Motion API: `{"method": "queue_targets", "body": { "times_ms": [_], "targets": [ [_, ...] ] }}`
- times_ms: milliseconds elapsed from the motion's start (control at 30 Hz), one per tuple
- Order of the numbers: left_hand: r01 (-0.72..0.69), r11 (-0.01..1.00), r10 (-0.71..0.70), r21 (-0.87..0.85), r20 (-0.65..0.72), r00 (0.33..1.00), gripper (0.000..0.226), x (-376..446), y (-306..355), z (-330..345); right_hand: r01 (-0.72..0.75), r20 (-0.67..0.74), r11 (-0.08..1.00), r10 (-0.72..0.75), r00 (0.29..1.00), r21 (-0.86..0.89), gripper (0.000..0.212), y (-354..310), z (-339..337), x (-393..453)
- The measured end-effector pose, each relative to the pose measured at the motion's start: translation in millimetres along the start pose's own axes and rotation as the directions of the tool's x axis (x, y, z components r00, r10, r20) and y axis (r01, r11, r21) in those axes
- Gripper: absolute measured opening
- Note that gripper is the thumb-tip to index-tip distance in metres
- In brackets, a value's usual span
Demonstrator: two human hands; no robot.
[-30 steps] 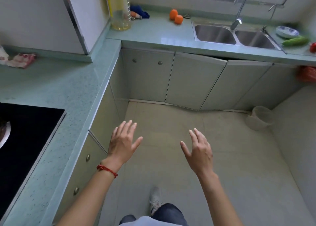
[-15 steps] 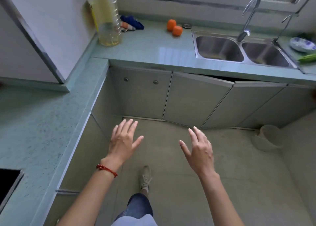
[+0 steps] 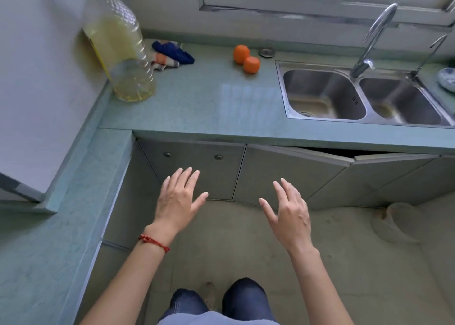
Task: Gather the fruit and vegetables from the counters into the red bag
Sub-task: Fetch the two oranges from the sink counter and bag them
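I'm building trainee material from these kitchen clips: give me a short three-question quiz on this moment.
1. True or false: the left hand and right hand hold nothing.
2. How many round orange fruits lie on the green stone counter?
3. The fruits lie: A) in the steel double sink; B) between the blue crumpled cloth and that sink; C) against the clear plastic oil bottle.

Key: 1 true; 2 two; 3 B.

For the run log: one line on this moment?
left hand: open, empty | right hand: open, empty | two oranges: on counter | red bag: unseen
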State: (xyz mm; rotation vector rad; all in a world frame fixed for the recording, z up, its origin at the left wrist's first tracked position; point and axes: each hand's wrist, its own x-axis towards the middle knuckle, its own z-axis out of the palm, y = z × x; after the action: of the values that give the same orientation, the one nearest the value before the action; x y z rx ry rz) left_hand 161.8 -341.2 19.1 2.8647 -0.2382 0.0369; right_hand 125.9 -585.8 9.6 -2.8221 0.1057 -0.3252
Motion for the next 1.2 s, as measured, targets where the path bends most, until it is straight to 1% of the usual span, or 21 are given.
{"method": "queue_targets", "body": {
  "times_ms": [100, 233, 367, 533, 600, 833, 1033, 1200],
  "targets": [
    [-0.007, 1.0, 0.007, 0.007, 0.001, 1.0, 0.068, 44, -1, 7, -0.011, 0.008, 1.0, 0.011, 1.0, 0.007, 0.06, 5, 10, 43],
    [0.001, 1.0, -0.001, 0.0, -0.002, 1.0, 0.059, 110, 3, 15, 0.004, 0.021, 1.0, -0.005, 1.0, 0.024, 0.061, 21, 25, 107],
    [-0.006, 0.999, 0.006, 0.032, -0.004, 1.0, 0.057, 179, 12, 23, 0.008, 0.036, 0.999, -0.01, 0.999, 0.053, 0.054, 43, 39, 183],
    [0.02, 0.999, -0.021, 0.05, 0.035, 0.999, 0.061, 255, 25, 23, 0.026, 0.032, 0.998, -0.028, 0.999, 0.062, 0.054, 60, 42, 269],
    [0.029, 0.999, -0.031, 0.037, 0.038, 0.999, 0.059, 284, 26, 23, 0.029, 0.056, 0.998, -0.033, 0.998, 0.059, 0.054, 67, 45, 302],
    [0.05, 0.999, -0.05, 0.001, 0.048, 0.998, 0.058, 368, 23, 24, 0.013, 0.104, 0.994, -0.025, 0.994, 0.109, 0.054, 64, 62, 383],
    [0.003, 0.996, 0.003, -0.085, 0.073, 0.997, 0.07, 445, 8, 31, -0.079, 0.113, 0.98, 0.059, 0.992, 0.181, 0.059, 51, 81, 437],
    [0.029, 0.971, -0.008, -0.237, 0.089, 0.996, 0.061, 509, -6, 38, -0.224, 0.197, 0.917, 0.165, 0.966, 0.329, 0.057, 39, 94, 475]
  ]
}}
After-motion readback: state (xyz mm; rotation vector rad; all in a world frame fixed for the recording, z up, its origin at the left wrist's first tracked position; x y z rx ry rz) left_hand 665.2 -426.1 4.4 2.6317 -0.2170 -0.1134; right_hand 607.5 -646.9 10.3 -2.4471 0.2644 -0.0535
